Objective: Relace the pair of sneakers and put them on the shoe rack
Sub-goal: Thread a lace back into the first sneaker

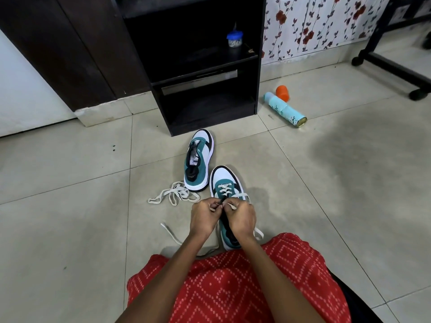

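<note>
Lace (231, 205) of near sneaker (224, 180) between fingers (212, 203) of left hand (203, 219), right hand (242, 219)

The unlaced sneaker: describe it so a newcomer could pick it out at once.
Start at the black shoe rack; on the floor just before its base stands a teal, white and black sneaker. Unlike its twin nearer the person, it has no lace and lies untouched.

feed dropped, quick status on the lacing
Left hand and right hand pinching the lace at the near sneaker, partly laced. Far sneaker unlaced, loose lace beside it. Nothing obstructing.
</note>
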